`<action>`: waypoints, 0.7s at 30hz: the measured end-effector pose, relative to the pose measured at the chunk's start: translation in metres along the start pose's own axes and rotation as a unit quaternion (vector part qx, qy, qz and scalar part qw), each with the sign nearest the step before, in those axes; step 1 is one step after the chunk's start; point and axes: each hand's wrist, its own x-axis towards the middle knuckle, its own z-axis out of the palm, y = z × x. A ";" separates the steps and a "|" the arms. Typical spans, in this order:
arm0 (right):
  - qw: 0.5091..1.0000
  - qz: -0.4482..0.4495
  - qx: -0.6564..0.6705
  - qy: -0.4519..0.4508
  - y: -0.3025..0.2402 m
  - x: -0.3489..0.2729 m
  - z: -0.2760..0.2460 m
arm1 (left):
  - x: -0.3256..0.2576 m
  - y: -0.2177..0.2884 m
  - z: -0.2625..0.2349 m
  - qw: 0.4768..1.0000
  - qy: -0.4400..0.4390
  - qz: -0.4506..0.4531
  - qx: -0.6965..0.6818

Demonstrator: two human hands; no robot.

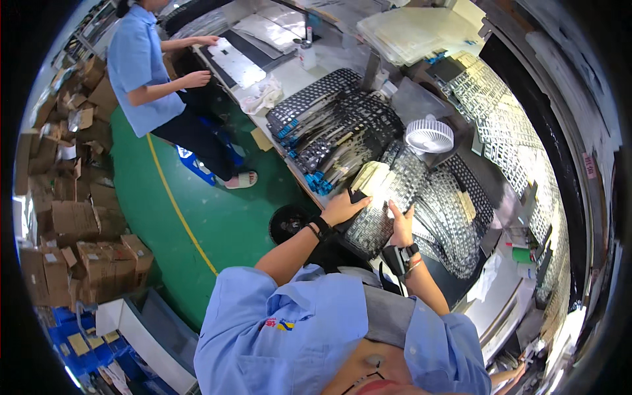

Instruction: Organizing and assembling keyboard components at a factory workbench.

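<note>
Between my two hands is a flat panel with a silver and black grid pattern (370,229), much like a keyboard sheet. My left hand (343,209) is closed on its left edge, thumb on top, with a small black piece beside the thumb. Closed on the right edge is my right hand (401,227), its thumb pointing away from me. The undersides of both hands are hidden. A pale yellowish sheet (370,176) lies just beyond the panel. To the right spreads a fanned pile of similar grid panels (454,220).
A white round fan (429,135) stands behind the panels. Dark dotted panels with blue clips (342,125) are stacked at the left. A co-worker in a blue shirt (141,72) handles a white plate (238,62). Cardboard boxes (108,266) line the far left; a black bin (289,224) stands by the table.
</note>
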 end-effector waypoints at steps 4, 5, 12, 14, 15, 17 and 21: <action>0.990 -0.064 -0.112 0.065 0.015 0.019 -0.005 | -0.003 -0.011 0.013 0.995 0.049 0.057 -0.070; 0.993 -0.029 -0.095 0.065 0.007 0.016 -0.002 | -0.001 -0.018 0.011 0.991 0.102 0.083 -0.027; 0.982 -0.019 -0.154 0.107 0.006 0.019 -0.014 | -0.045 0.041 -0.179 0.990 0.051 0.115 0.058; 0.978 -0.013 -0.166 0.126 0.004 0.018 -0.010 | 0.006 0.024 -0.220 0.977 0.134 0.160 0.049; 0.983 0.005 -0.138 0.122 -0.006 0.011 0.004 | 0.039 0.012 -0.238 0.969 0.177 0.163 0.052; 0.974 0.012 -0.157 0.160 -0.002 0.019 0.003 | 0.110 -0.006 -0.260 0.956 0.218 0.190 0.040; 0.955 -0.034 -0.183 0.231 0.016 0.043 -0.009 | 0.230 -0.020 -0.268 0.951 0.214 0.158 0.157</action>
